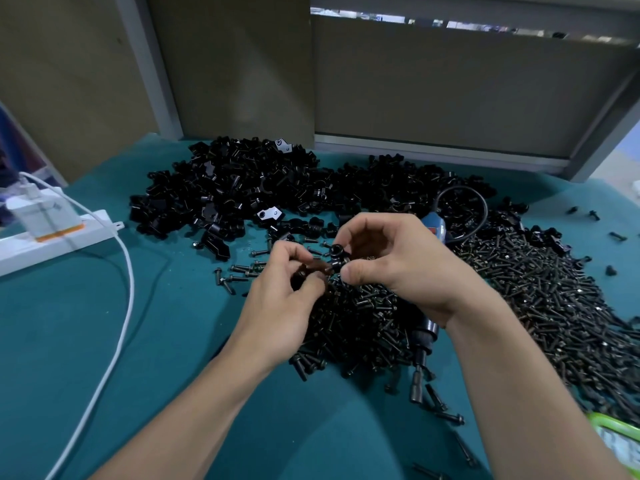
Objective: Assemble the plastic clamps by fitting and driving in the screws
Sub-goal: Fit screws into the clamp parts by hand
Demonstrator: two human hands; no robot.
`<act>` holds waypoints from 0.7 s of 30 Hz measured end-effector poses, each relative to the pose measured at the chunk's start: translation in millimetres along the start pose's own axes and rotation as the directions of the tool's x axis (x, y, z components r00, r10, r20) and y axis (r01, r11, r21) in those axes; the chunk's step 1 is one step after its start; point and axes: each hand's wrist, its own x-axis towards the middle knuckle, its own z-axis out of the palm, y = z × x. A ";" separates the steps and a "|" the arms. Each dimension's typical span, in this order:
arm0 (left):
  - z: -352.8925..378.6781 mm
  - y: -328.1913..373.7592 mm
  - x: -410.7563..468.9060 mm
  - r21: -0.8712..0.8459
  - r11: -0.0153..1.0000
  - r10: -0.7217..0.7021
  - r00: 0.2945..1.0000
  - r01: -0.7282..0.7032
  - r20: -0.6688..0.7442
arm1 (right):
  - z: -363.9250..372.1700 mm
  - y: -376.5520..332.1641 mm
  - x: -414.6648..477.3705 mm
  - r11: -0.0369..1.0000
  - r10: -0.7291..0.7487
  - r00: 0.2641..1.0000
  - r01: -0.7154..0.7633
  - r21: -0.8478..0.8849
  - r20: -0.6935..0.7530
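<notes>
My right hand (391, 261) pinches a small black plastic clamp (336, 258) between thumb and fingers, above the middle of the table. My left hand (280, 299) is just to its left, fingertips curled round a dark screw (320, 268) that points at the clamp. A big heap of black clamp parts (242, 188) lies at the back of the teal table (166, 341). Dark screws (540, 292) are piled under my hands and spread to the right. An electric screwdriver (424, 344) lies on the screws beneath my right wrist, its blue end (437, 227) showing behind my right hand.
A white power strip (52, 237) with a plugged charger sits at the left edge, its white cable (117, 341) trailing toward me. Brown partition boards stand behind the table. A green-edged bag (620, 434) lies at the lower right. Stray screws dot the mat.
</notes>
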 end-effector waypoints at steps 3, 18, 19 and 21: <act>-0.1 -3.8 4.0 0.024 1.000 -0.016 1.000 0.017 -0.017 | 4.7 5.1 3.2 0.999 0.022 0.999 -0.024 -0.042 -0.050; -3.0 3.2 7.4 -0.437 0.890 -0.102 0.991 0.130 0.087 | 9.2 18.6 6.1 0.996 0.073 0.991 -0.066 0.061 -0.116; -3.1 3.6 7.1 -0.446 0.883 -0.113 0.989 0.144 0.094 | 9.2 18.7 6.2 0.996 0.072 0.990 -0.065 0.067 -0.117; -3.7 4.8 6.8 -0.496 0.848 -0.140 0.981 0.188 0.134 | 9.2 18.6 6.7 0.995 0.073 0.990 -0.063 0.079 -0.124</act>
